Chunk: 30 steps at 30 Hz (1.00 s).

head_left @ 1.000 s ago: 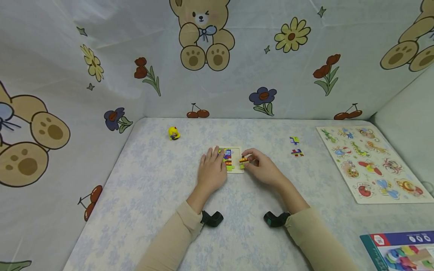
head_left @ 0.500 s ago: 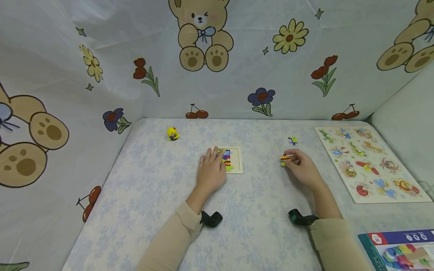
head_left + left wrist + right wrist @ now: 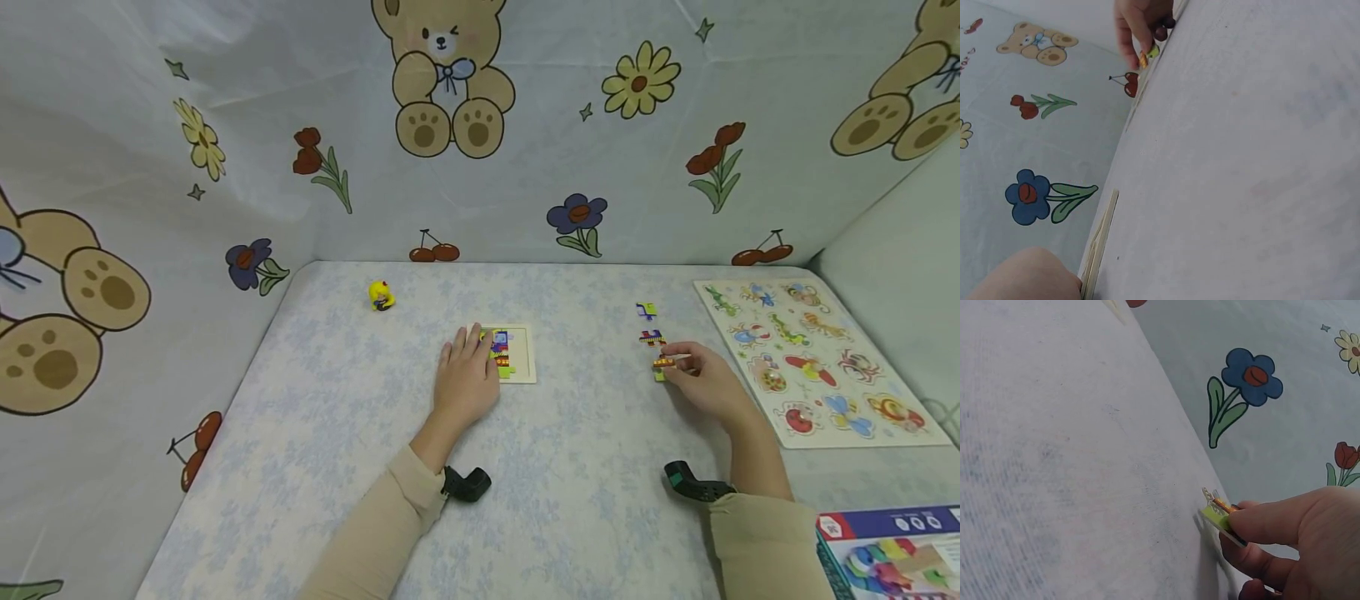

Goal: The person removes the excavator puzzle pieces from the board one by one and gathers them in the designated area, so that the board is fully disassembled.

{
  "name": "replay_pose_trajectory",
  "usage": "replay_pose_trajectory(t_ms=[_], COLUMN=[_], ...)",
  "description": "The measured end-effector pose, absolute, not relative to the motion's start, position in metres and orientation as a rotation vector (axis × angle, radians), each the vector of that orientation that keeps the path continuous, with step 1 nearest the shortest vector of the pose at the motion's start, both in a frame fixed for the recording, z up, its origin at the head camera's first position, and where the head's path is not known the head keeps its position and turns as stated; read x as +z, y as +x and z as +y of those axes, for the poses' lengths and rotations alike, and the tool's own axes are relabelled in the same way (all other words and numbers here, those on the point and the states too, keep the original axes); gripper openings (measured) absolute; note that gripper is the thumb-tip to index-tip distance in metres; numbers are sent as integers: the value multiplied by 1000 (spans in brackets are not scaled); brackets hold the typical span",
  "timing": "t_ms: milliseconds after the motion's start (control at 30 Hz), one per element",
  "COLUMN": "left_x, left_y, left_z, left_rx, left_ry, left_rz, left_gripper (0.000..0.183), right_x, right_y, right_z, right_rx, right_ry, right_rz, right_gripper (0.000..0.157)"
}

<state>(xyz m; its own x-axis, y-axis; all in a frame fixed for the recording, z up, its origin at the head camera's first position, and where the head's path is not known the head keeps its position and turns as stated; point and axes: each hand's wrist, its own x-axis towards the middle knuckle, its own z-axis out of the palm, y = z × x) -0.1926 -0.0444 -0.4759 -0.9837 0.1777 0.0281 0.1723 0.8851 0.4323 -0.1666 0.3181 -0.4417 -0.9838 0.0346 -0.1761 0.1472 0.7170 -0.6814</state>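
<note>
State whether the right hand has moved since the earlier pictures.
Yes. In the head view, the right hand has moved to the right, away from the puzzle board and toward the animal board, still pinching a puzzle piece.

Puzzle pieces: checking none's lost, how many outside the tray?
3: orange piece in right hand; red piece and purple piece on the table beyond. Others may be hidden.

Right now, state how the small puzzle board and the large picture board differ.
The small puzzle board is much smaller than the large picture board. The left hand covers part of the small puzzle board; neither hand covers the large picture board. The small puzzle board's right strip is bare; the large picture board shows rows of pictures. Both lie on the table.
</note>
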Motion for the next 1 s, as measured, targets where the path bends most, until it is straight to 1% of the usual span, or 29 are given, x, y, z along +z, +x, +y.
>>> replay_pose_trajectory(t_ms=[367,533,767,900,1000], left_x=[-476,-475,-473,-473,-473], left_y=[-193,-193,-193,-192,-191], left_z=[-45,-45,-45,-45,-45], left_rx=[725,730,788,778,750], left_ry=[281,283,265,233,191], left_rz=[3041,3040,3030,3038,3055], left_gripper=[54,55,59,61,60], right_x=[-448,-444,-439,-439,-441], right_y=[-170,-170,-180,-189,-198], right_z=[319,310,274,244,219], right_rx=[-994,-1086,-1171,-1173,-1171], right_ry=[130,122,64,-14,-121], right_rz=[2875,2901,2856,2857,2862], right_gripper=[38,36,38,33,30])
